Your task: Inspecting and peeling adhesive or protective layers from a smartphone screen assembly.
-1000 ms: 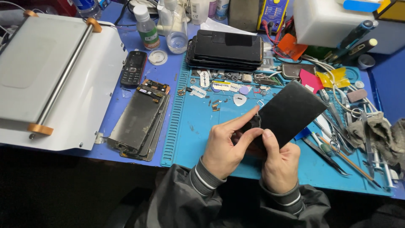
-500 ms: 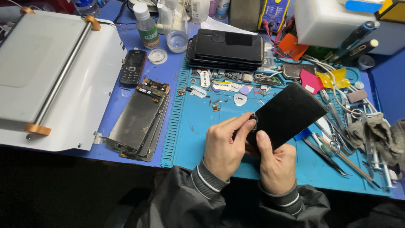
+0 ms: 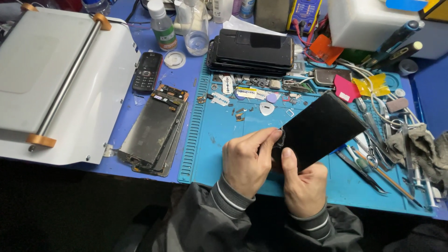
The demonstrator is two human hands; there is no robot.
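Holding a flat black rectangular glass screen panel (image 3: 322, 128) tilted above the blue ribbed work mat (image 3: 224, 135) at centre-right of the frame, both hands pinch its lower-left corner: left hand (image 3: 246, 161) grip closed on the edge with thumb and fingers together, right hand (image 3: 302, 182) grip clamped on the underside, thumb pressed on the face. Left of the mat lies a stack of stripped grey phone screens (image 3: 154, 130); a black keypad phone (image 3: 146, 71) sits above it. Metal tweezers and screwdrivers (image 3: 373, 163) clutter the desk at right.
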